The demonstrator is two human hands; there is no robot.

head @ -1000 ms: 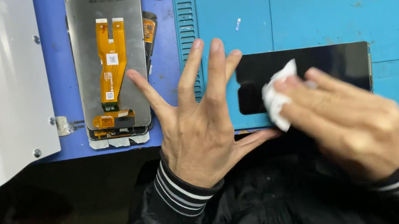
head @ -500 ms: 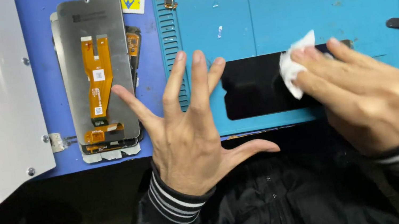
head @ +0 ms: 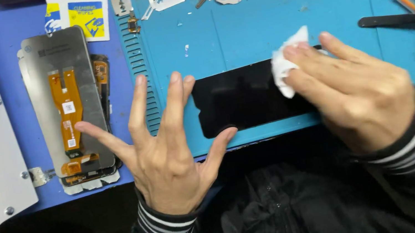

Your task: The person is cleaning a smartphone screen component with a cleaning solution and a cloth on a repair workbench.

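Left hand [head: 165, 151] is spread wide and flat, gripping nothing, fingers fanned over the teal work mat [head: 236, 21], thumb tip touching the lower left corner of the black phone screen glass [head: 241, 99]. Right hand [head: 360, 91] has its fingers bunched on a white wipe [head: 285, 61], pressing it onto the glass at its right end. Beyond the left little finger lies a display panel, back up, with an orange flex cable [head: 67, 109]. Past the right fingertips, a black spudger [head: 404, 19].
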